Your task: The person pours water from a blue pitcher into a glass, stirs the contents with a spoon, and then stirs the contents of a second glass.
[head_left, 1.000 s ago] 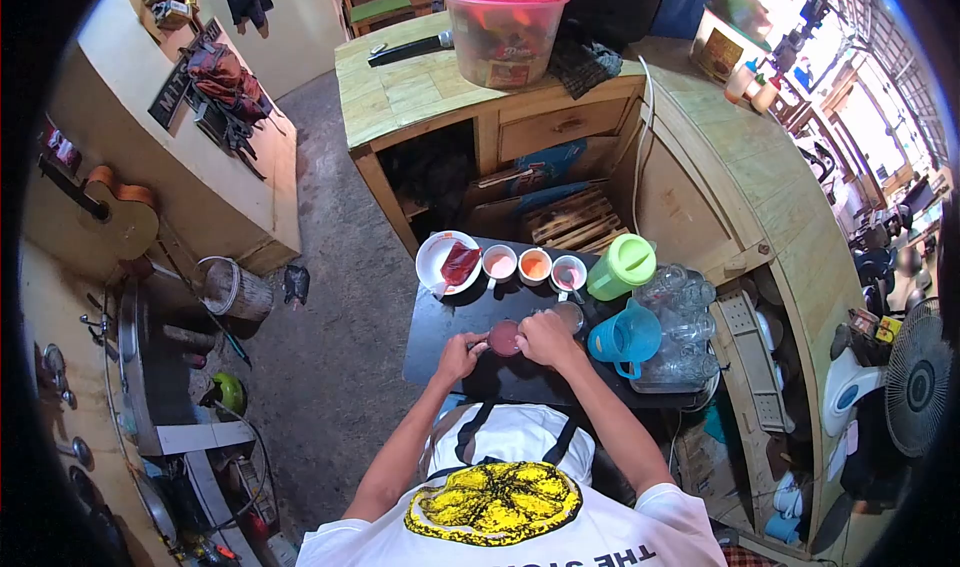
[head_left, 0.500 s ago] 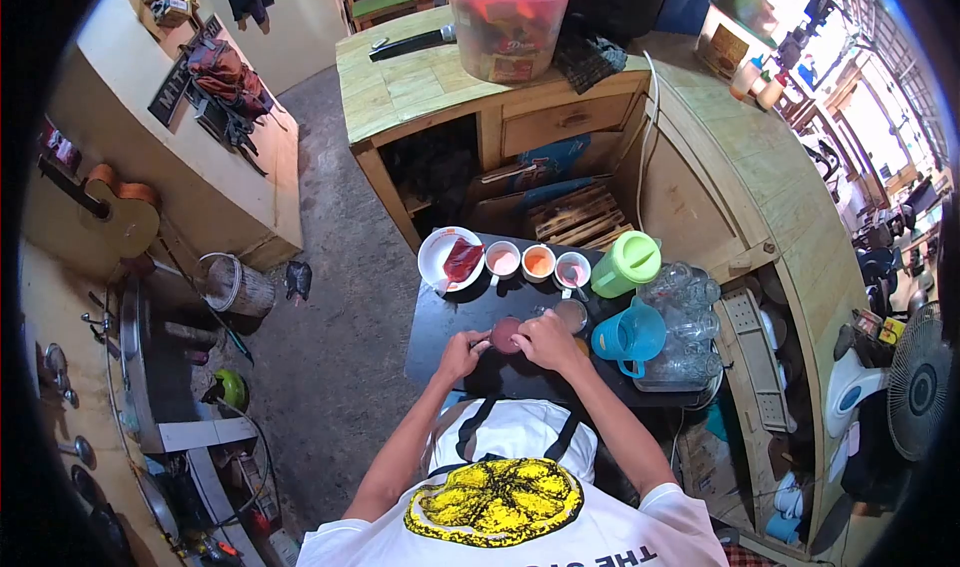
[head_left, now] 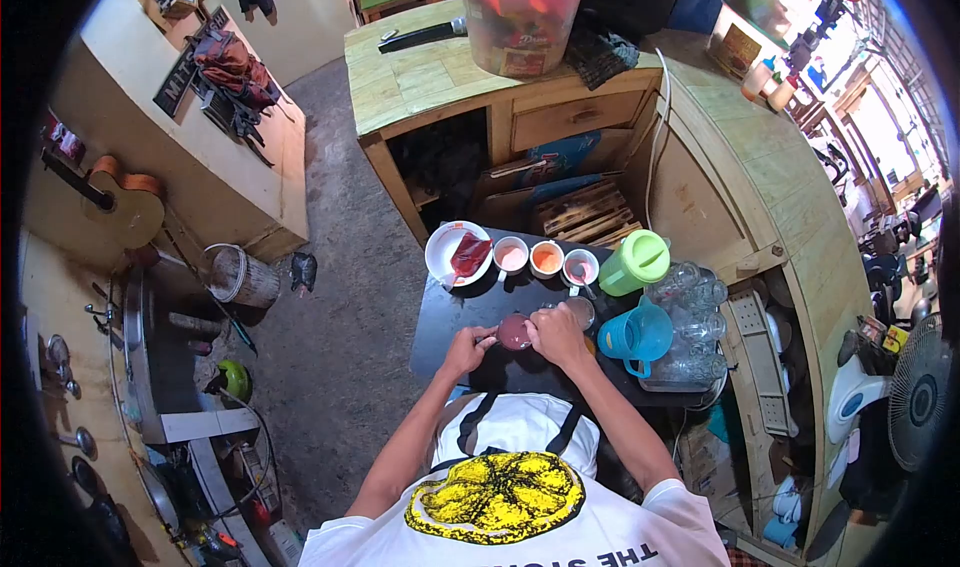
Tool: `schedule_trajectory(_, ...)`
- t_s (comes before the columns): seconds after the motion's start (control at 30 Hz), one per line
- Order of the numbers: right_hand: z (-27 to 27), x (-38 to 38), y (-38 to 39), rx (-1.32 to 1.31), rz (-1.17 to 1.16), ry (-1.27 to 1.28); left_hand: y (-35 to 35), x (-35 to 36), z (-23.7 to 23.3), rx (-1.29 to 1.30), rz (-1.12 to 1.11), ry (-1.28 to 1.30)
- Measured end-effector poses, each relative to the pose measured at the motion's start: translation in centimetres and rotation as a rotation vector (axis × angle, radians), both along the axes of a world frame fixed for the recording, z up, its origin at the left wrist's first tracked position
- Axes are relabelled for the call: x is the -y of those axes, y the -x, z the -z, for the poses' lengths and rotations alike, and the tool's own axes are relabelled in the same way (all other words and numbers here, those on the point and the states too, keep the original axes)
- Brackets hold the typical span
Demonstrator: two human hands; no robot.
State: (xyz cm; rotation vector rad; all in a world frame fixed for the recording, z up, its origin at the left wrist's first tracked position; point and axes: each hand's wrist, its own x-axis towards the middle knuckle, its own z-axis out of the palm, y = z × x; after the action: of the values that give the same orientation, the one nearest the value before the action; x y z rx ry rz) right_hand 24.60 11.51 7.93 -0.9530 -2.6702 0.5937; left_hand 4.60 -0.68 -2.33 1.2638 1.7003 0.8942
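A glass of reddish-brown drink [head_left: 514,333] stands low over the dark table [head_left: 436,337], between both hands. On its left side, the fingers of my left hand [head_left: 466,351] are closed around the glass or its handle. My right hand [head_left: 557,333] is closed at the glass's right rim; whether it also pinches something small cannot be made out. Just beyond my right hand is another glass [head_left: 581,313]. Behind them stand a white bowl with a red packet [head_left: 469,255] and white cups with pink [head_left: 511,255], orange [head_left: 546,258] and pale contents [head_left: 580,267], the last holding a spoon.
A green lidded pitcher [head_left: 636,263], a blue pitcher [head_left: 636,337] and a tray of upturned clear glasses [head_left: 690,332] stand at the right. Beyond is a wooden counter [head_left: 420,85] with a pink-lidded tub [head_left: 520,27]. A fan [head_left: 917,392] is far right.
The view has shifted slightly, so the table things appear a little further right. Both hands stay at the glass, with my right hand still at its rim.
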Motion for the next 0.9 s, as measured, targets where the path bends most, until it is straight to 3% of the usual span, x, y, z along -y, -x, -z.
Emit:
schedule_trajectory(0.07, 0.3, 0.0, -0.4, 0.084, 0.014, 0.046, 0.0, 0.2, 0.8, 0.008, -0.007, -0.032)
schedule_trajectory(0.17, 0.4, -0.2, -0.4, -0.001, -0.069, 0.222, -0.1, -0.1, 0.0, 0.005, -0.013, -0.015)
schedule_trajectory(0.27, 0.4, -0.3, -0.1, -0.15, 0.036, 0.037, -0.1, 0.1, 0.0, -0.015, -0.018, -0.003)
schedule_trajectory(0.47, 0.5, -0.8, -0.6, 0.132, -0.038, 0.04, -0.1, 0.2, 0.5, -0.001, -0.021, 0.015)
schedule_trajectory(0.57, -0.1, -0.3, -0.3, -0.005, -0.021, 0.262, 0.0, 0.1, 0.5, 0.002, -0.024, 0.032)
schedule_trajectory(0.67, 0.4, -0.5, 0.1, -0.16, 0.057, 0.085, 0.0, -0.1, -0.1, -0.017, -0.014, 0.053)
schedule_trajectory(0.77, -0.7, -0.8, -0.1, -0.026, 0.036, -0.01, 0.0, 0.1, 0.4, -0.004, -0.022, 0.055)
schedule_trajectory(0.9, -0.1, -1.2, -0.7, 0.086, -0.123, 0.157, 0.0, -0.3, 0.4, 0.003, -0.023, 0.064)
